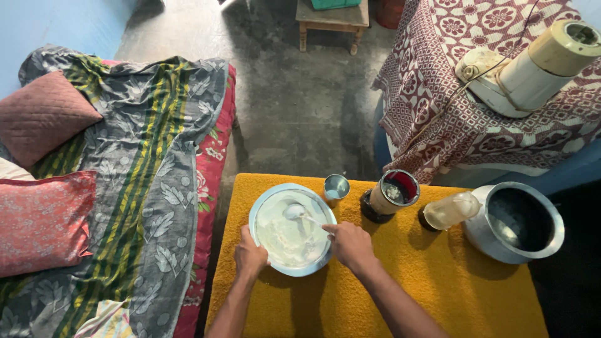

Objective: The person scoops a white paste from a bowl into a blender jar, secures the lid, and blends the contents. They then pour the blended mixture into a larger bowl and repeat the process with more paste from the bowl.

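On the yellow-covered tabletop (400,275), beside a bed (125,188) with patterned covers, sits a wide metal bowl (292,229) of pale batter. To its right stand a large steel pot (514,221), a blender jar (392,194) and a clear bottle (449,210); a small steel cup (336,187) stands just behind the rim. The left hand (250,256) braces the near rim of the bowl, fingers closed against it. The right hand (350,244) pinches the handle of a spoon (300,215), whose bowl lies in the batter. Stirring well seems to call for a firm left-hand hold, slow circular strokes, and a spoon kept low, since the bowl sits near the tabletop edge and the batter could slop over.
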